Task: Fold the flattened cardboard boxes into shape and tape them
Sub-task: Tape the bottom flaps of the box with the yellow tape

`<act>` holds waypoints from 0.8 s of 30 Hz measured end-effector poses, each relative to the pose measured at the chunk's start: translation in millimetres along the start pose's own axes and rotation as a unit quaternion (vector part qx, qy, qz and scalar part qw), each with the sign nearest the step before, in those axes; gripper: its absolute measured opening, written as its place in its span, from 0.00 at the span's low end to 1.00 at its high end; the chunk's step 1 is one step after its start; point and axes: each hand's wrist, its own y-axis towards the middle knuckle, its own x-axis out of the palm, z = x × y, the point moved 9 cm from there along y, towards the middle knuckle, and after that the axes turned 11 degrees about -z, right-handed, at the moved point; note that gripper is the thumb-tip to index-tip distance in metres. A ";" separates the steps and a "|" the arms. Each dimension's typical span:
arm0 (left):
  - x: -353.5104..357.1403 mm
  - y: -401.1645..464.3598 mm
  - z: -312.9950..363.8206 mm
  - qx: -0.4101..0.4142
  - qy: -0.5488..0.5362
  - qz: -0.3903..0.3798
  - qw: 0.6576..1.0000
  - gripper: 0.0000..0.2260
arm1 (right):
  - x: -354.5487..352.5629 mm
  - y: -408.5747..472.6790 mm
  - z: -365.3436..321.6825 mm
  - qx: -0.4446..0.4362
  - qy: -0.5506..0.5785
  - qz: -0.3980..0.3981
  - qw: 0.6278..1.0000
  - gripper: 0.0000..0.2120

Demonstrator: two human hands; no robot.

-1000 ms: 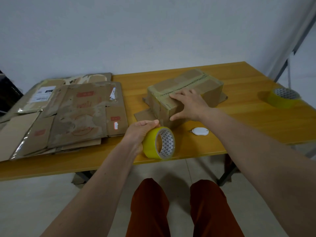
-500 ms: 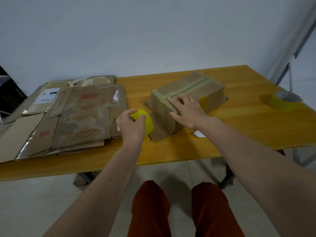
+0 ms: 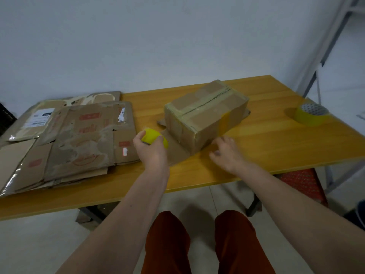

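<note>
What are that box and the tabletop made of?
The box looks like brown corrugated cardboard, matte and scuffed, with glossy tape strips on its seams. The table seems to be wood or a wood-look laminate: orange-yellow, smooth, with faint grain lines.

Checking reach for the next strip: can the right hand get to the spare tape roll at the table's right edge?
Probably yes. The right hand holds nothing, and bare table lies between it and the spare tape roll; the folded box sits to the left of that path.
</note>
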 end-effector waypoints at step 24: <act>105.7 42.1 6.9 0.104 0.213 -0.069 0.969 0.48 | -89.1 87.2 104.6 0.068 0.426 0.088 0.898 0.31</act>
